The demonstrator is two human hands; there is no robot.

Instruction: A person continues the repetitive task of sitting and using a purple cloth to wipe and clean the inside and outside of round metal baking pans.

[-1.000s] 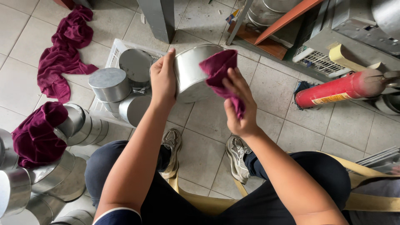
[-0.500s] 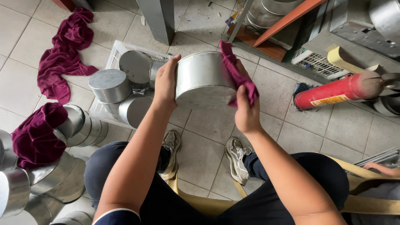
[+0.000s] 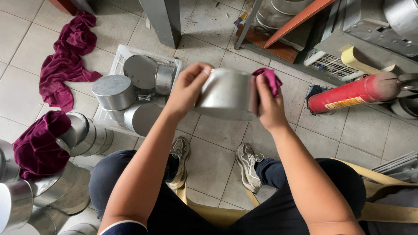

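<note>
The left hand is gripping the left rim of a round metal tin, fingers curled over its edge, while the right hand is pressing a magenta cloth against the tin's right wall, its grip closing on both. The tin is hanging between the two hands above the tiled floor, its axis lying roughly left to right, its brushed grey side facing the camera. Farther left, a white crate is holding more smooth cylindrical tins; another crumpled magenta cloth is lying beyond. A red extinguisher is lying to the right.
</note>
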